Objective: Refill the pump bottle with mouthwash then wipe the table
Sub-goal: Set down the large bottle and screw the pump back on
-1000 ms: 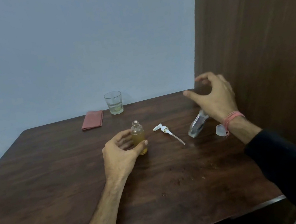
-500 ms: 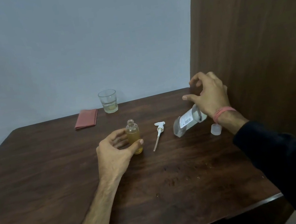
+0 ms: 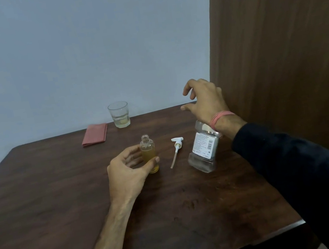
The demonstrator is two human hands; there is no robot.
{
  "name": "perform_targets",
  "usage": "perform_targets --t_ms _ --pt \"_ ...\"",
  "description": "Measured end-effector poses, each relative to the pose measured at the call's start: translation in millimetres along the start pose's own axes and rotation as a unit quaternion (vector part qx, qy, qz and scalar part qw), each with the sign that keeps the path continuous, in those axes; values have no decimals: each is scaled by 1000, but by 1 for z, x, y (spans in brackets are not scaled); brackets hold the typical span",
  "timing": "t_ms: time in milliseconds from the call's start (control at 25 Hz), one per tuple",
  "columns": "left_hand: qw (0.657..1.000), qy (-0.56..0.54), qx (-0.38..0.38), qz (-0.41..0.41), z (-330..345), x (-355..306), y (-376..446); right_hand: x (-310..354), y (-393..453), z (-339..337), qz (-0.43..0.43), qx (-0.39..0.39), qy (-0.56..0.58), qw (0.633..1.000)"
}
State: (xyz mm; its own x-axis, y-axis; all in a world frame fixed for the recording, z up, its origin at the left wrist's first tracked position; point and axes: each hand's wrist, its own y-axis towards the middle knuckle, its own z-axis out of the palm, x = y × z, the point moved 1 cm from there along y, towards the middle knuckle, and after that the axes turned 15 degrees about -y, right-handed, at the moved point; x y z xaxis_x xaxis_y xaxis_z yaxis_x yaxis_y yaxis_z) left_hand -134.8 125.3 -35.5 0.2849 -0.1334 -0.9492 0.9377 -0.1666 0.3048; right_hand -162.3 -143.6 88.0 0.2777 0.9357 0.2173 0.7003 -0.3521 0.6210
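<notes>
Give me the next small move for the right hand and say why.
Probably bring the right hand down and close it on the mouthwash bottle. The hand is open above it with no grip on anything; the bottle looks tilted and unheld. The left hand already steadies the open pump bottle, ready for pouring.

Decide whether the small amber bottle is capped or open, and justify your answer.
Open. The small amber bottle shows a bare threaded neck, and its pump head lies flat on the table beside it.
</notes>
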Motion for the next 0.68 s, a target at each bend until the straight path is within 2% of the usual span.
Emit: perform_targets --t_ms 120,280,440,560,680 --pt "1000 1 -1 4 0 0 1 -1 7 -6 -31 -17 -60 998" --pt "1000 0 1 -6 1 1 2 -6 13 -11 -1 -1 -72 997" --pt "1000 3 -1 -9 0 2 2 -15 -1 -11 92 -12 62 994" --pt "1000 5 -1 -12 1 2 2 -21 -20 -13 161 -15 212 964" --pt "1000 6 -1 -14 1 0 2 -21 -46 -12 146 -19 247 958"
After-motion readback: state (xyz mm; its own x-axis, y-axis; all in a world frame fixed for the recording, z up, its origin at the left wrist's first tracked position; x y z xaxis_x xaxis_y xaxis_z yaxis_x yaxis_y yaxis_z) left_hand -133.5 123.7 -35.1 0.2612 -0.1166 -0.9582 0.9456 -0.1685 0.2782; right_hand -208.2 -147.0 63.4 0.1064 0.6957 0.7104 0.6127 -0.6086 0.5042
